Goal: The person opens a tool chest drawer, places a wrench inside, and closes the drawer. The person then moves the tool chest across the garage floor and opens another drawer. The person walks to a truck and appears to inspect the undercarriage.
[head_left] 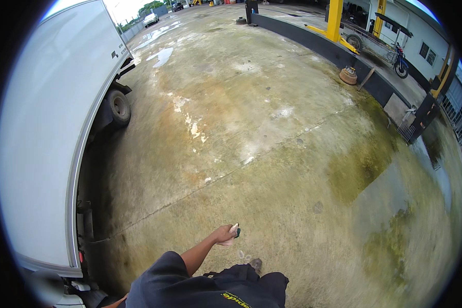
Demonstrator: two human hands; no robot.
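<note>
My left hand [223, 234] is stretched out in front of my body, above the concrete floor. Its fingers are closed around a crumpled whitish cloth [228, 243], and a small dark green thing [237, 233] sticks out beside it, too small to name. A dark short sleeve [170, 263] covers the upper part of that arm. Below are my dark shirt and dark trousers, with a greyish shoe [256, 264] past them. My right hand does not show.
A white box truck [41, 133] stands close on the left, its rear wheel [119, 107] showing. Wet, mossy patches [362, 172] mark the concrete at right. A low dark wall [303, 36], a yellow post [334, 20], a round brown drum [348, 76] and a motorcycle [400, 64] stand farther right.
</note>
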